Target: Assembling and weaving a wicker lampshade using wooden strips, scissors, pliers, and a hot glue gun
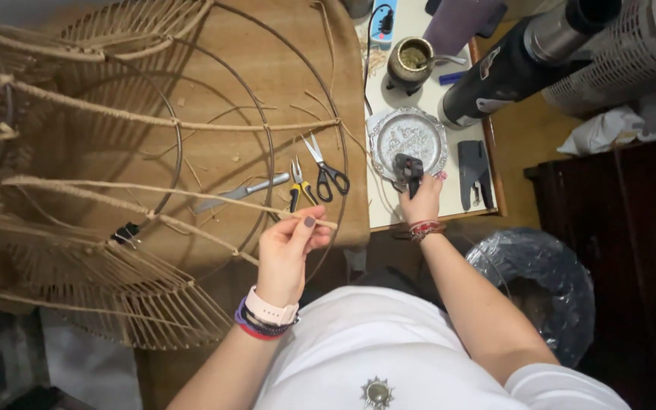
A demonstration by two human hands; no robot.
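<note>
The person's torso fills the bottom edge, and both upper arms are cut off there. The left hand (291, 247) rises from a wrist stacked with bands, palm turned inward, its fingers (309, 222) pinched together on the end of a thin reed strand (191, 196) that runs leftward into the wire frame (263, 137). That frame, partly wrapped in woven reed, spreads over the brown mat and runs out of view at the left and top, so its full shape cannot be made out. The right hand (421, 201) reaches forward with the arm nearly straight, fingers closed around a small dark tool (409, 171); what kind of tool it is stays hard to tell, since the hand covers its lower half. The tool sits over the edge of a round silver tray (389, 137) on the white desk (457, 201). Between the 2 hands lie yellow-handled pliers (299, 188), scissors (328, 171) and a knife (241, 192) on the mat. Right of the arm, a bin lined with a plastic bag (563, 266) stands on the floor, its contents dim. Farther back on the desk stands a metal cup (411, 59) holding something greenish.
</note>
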